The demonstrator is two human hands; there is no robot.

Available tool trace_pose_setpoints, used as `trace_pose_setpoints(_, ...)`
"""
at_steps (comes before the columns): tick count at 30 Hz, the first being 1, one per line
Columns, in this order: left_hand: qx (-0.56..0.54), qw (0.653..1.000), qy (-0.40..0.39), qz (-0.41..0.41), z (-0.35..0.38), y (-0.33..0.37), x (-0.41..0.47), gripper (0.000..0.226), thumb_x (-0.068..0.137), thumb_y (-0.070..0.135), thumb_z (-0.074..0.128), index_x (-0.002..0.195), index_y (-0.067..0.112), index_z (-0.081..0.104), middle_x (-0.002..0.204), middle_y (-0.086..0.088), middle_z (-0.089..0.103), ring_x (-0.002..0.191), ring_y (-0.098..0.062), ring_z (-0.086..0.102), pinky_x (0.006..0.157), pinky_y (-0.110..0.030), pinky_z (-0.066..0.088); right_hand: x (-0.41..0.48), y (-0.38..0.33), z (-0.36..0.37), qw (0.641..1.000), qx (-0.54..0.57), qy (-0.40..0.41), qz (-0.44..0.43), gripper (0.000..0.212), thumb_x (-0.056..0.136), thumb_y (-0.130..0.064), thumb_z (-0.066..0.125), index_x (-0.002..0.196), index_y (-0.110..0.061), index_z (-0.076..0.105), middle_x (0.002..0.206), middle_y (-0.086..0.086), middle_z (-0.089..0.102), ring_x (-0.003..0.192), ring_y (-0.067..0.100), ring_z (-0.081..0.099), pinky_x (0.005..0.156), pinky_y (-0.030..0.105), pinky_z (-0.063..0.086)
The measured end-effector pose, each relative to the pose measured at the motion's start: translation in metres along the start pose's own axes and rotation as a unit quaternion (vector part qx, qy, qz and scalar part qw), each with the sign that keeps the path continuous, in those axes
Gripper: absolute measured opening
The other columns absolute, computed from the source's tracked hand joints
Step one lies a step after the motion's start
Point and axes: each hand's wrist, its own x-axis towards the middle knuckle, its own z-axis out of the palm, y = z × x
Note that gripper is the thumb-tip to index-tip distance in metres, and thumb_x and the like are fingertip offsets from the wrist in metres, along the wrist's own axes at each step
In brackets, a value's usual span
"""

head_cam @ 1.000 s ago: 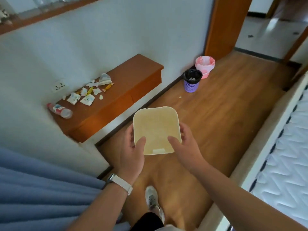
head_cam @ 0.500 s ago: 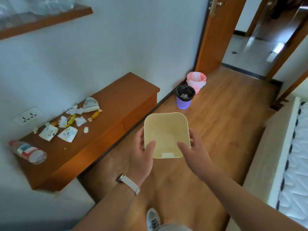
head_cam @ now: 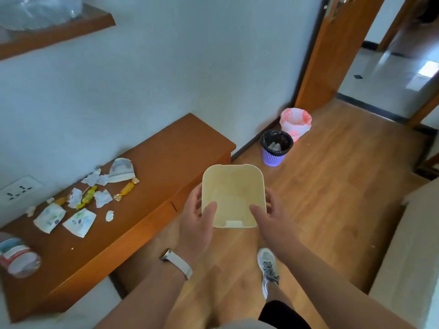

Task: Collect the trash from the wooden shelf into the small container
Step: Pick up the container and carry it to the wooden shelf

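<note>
I hold a small cream square container (head_cam: pixel 234 193) in front of me, over the wooden floor; its inside shows nothing in it. My left hand (head_cam: pixel 197 219) grips its left side and my right hand (head_cam: pixel 273 217) its right side. To the left, a low wooden shelf (head_cam: pixel 166 153) runs along the wall. On its left half lies trash: torn white paper scraps (head_cam: pixel 102 197), two flat white packets (head_cam: pixel 79 222), yellow candy wrappers (head_cam: pixel 86 197), a gold candy (head_cam: pixel 124 191) and a crumpled wrapper (head_cam: pixel 121 169). A plastic bottle (head_cam: pixel 17 257) lies at the shelf's near-left end.
A purple mesh bin with a black liner (head_cam: pixel 275 148) and a pink-lined bin (head_cam: pixel 295 122) stand on the floor by the wall beyond the shelf. A wooden door (head_cam: pixel 332 55) is open at upper right. A bed edge (head_cam: pixel 408 245) is on the right. An upper shelf (head_cam: pixel 57 32) hangs overhead.
The view has come closer to the shelf, which now sits lower and larger on the left. The container stays held in both hands.
</note>
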Motion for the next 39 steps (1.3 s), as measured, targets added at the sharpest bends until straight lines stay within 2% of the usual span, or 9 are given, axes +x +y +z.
trace_pose_setpoints(4, 0.006, 0.997, 0.076, -0.002, 0.021, 0.004, 0.056, 0.046, 0.083, 0.034, 0.056, 0.129, 0.041, 0.053, 0.121, 0.009, 0.065, 0.111, -0.015, 0.063, 0.087, -0.04, 0.056, 0.08, -0.005, -0.001, 0.998, 0.012, -0.055, 0.001, 0.039, 0.09, -0.019, 0.059, 0.124, -0.035, 0.049, 0.12, -0.013, 0.06, 0.103, 0.005, 0.061, 0.081, 0.027, 0.053)
trace_pose_setpoints(8, 0.005, 0.99, 0.137, -0.023, 0.05, 0.028, 0.109, 0.046, 0.081, 0.032, 0.056, 0.126, 0.043, 0.052, 0.122, 0.01, 0.064, 0.109, -0.011, 0.063, 0.08, -0.029, 0.056, 0.158, -0.028, -0.015, 0.993, 0.005, -0.115, 0.011, 0.041, 0.091, -0.02, 0.058, 0.129, -0.031, 0.047, 0.118, -0.011, 0.06, 0.102, 0.005, 0.061, 0.07, 0.018, 0.051)
trace_pose_setpoints(11, 0.017, 0.988, 0.151, -0.019, 0.068, 0.043, 0.149, 0.048, 0.084, 0.032, 0.057, 0.131, 0.04, 0.051, 0.122, 0.012, 0.063, 0.109, -0.008, 0.062, 0.083, -0.031, 0.057, 0.208, -0.044, -0.027, 0.989, 0.005, -0.15, 0.011, 0.043, 0.089, -0.023, 0.058, 0.129, -0.033, 0.045, 0.119, -0.013, 0.06, 0.104, 0.004, 0.061, 0.072, 0.02, 0.053)
trace_pose_setpoints(16, 0.018, 0.978, 0.208, -0.016, 0.079, 0.05, 0.184, 0.042, 0.094, 0.013, 0.06, 0.133, 0.027, 0.05, 0.12, 0.01, 0.063, 0.099, 0.001, 0.064, 0.069, -0.015, 0.052, 0.265, -0.056, -0.021, 0.979, -0.015, -0.205, 0.009, 0.041, 0.09, -0.023, 0.057, 0.127, -0.034, 0.044, 0.117, -0.014, 0.058, 0.105, 0.005, 0.058, 0.077, 0.023, 0.053)
trace_pose_setpoints(18, 0.018, 0.971, 0.236, -0.022, 0.072, 0.054, 0.191, 0.045, 0.091, 0.021, 0.063, 0.134, 0.026, 0.051, 0.119, 0.007, 0.064, 0.1, -0.003, 0.065, 0.068, -0.016, 0.053, 0.277, -0.059, -0.01, 0.973, -0.027, -0.23, 0.0, 0.042, 0.09, -0.025, 0.058, 0.129, -0.034, 0.043, 0.117, -0.018, 0.057, 0.105, 0.003, 0.058, 0.079, 0.023, 0.053)
trace_pose_setpoints(21, 0.006, 0.96, 0.275, -0.041, 0.057, 0.058, 0.207, 0.041, 0.094, 0.021, 0.059, 0.133, 0.033, 0.05, 0.117, 0.01, 0.063, 0.101, -0.013, 0.064, 0.064, -0.016, 0.053, 0.298, -0.067, 0.017, 0.963, -0.024, -0.267, 0.002, 0.039, 0.093, -0.024, 0.058, 0.124, -0.039, 0.04, 0.113, -0.022, 0.054, 0.101, 0.004, 0.058, 0.073, 0.021, 0.055)
trace_pose_setpoints(25, 0.005, 0.948, 0.314, -0.059, 0.036, 0.049, 0.228, 0.043, 0.095, 0.022, 0.057, 0.135, 0.033, 0.047, 0.117, 0.01, 0.061, 0.103, -0.016, 0.061, 0.061, -0.011, 0.051, 0.32, -0.073, 0.051, 0.954, -0.036, -0.299, 0.003, 0.038, 0.093, -0.024, 0.057, 0.123, -0.041, 0.039, 0.118, -0.016, 0.055, 0.104, 0.008, 0.059, 0.076, 0.026, 0.059)
trace_pose_setpoints(30, 0.002, 0.957, 0.284, -0.068, 0.008, 0.028, 0.273, 0.04, 0.097, 0.024, 0.055, 0.134, 0.035, 0.044, 0.117, 0.013, 0.059, 0.103, -0.012, 0.06, 0.064, -0.013, 0.052, 0.356, -0.076, 0.084, 0.95, -0.117, -0.291, 0.006, 0.04, 0.094, -0.031, 0.057, 0.126, -0.041, 0.036, 0.123, -0.012, 0.051, 0.108, 0.012, 0.055, 0.08, 0.027, 0.057)
trace_pose_setpoints(39, -0.018, 0.967, 0.239, -0.082, -0.066, -0.006, 0.365, 0.041, 0.098, 0.028, 0.055, 0.136, 0.037, 0.04, 0.119, 0.014, 0.056, 0.106, -0.012, 0.059, 0.069, -0.017, 0.054, 0.422, -0.088, 0.176, 0.941, -0.211, -0.263, 0.02, 0.048, 0.096, -0.03, 0.054, 0.139, -0.03, 0.033, 0.123, -0.008, 0.052, 0.11, 0.015, 0.055, 0.073, 0.023, 0.054)
